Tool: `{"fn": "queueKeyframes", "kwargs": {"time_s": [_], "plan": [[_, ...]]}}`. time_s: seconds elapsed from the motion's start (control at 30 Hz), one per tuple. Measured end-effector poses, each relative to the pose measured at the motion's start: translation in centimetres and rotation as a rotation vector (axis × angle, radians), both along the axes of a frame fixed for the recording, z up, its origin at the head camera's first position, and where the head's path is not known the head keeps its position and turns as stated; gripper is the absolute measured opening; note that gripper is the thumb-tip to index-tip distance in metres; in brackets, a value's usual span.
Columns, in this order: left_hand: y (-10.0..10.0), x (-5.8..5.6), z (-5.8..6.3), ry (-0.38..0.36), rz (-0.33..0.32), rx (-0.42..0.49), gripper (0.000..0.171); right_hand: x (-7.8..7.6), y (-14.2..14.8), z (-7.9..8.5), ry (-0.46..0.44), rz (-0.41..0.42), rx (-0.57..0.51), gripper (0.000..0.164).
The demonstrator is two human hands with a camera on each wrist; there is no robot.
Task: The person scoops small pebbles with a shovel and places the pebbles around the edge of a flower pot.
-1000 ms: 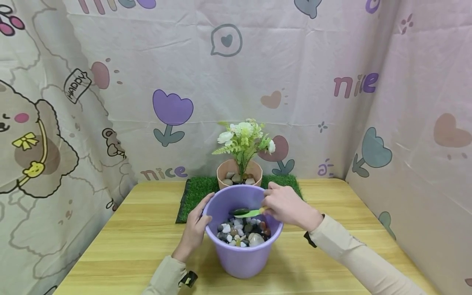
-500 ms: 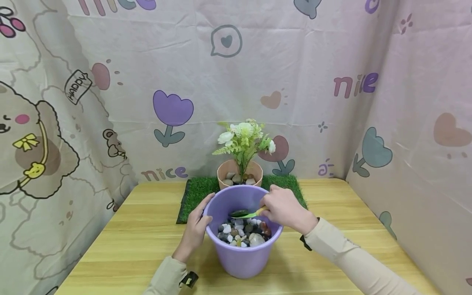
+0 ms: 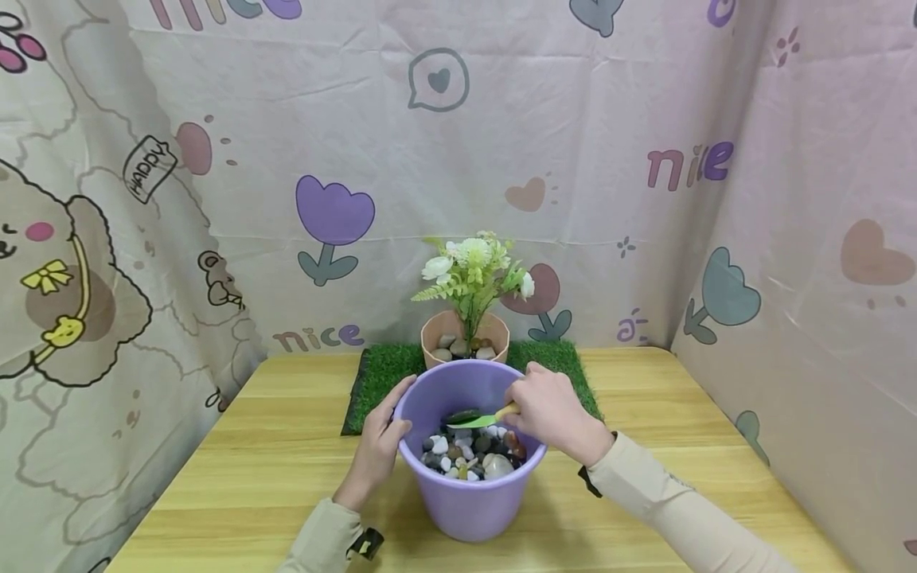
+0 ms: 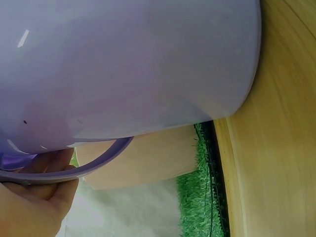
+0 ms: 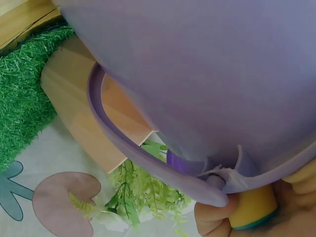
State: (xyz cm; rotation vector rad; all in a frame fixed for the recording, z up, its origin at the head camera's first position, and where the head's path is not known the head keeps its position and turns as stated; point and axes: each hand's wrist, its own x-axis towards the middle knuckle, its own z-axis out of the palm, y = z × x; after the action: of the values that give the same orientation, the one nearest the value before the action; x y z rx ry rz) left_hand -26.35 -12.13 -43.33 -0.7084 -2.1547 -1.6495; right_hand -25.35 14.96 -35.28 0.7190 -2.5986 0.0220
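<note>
A purple bucket (image 3: 473,505) stands on the table, with mixed pebbles (image 3: 458,455) at its bottom. My left hand (image 3: 378,439) holds its left rim, thumb toward the inside; in the left wrist view my fingers (image 4: 61,192) are by the bucket's handle (image 4: 101,162). My right hand (image 3: 552,407) grips the yellow handle of a small green trowel (image 3: 478,421) over the right rim. The blade points left inside the bucket, above the pebbles. A dark oval shape (image 3: 461,415) shows along the blade; whether it is a stone cannot be made out.
Right behind the bucket, a peach flowerpot (image 3: 430,334) with white flowers (image 3: 474,253) and stones stands on a green turf mat (image 3: 383,378). The wooden table (image 3: 251,461) extends to both sides. A printed cloth (image 3: 616,103) hangs at the back and sides.
My right hand has shifted slightly left and down, and the trowel blade has dipped a little lower in the bucket. The left hand and the bucket look unmoved.
</note>
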Motion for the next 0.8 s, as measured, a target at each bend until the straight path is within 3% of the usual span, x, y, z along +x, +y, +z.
{"fn": "queueKeyframes", "kwargs": {"time_s": [0.23, 0.8], "plan": [[-0.09, 0.12, 0.11, -0.006, 0.003, -0.001, 0.066, 0.02, -0.10, -0.04, 0.007, 0.003, -0.002, 0.026], [-0.01, 0.15, 0.03, -0.011, -0.007, -0.009, 0.066, 0.07, 0.00, -0.26, 0.028, 0.018, -0.072, 0.021]]}}
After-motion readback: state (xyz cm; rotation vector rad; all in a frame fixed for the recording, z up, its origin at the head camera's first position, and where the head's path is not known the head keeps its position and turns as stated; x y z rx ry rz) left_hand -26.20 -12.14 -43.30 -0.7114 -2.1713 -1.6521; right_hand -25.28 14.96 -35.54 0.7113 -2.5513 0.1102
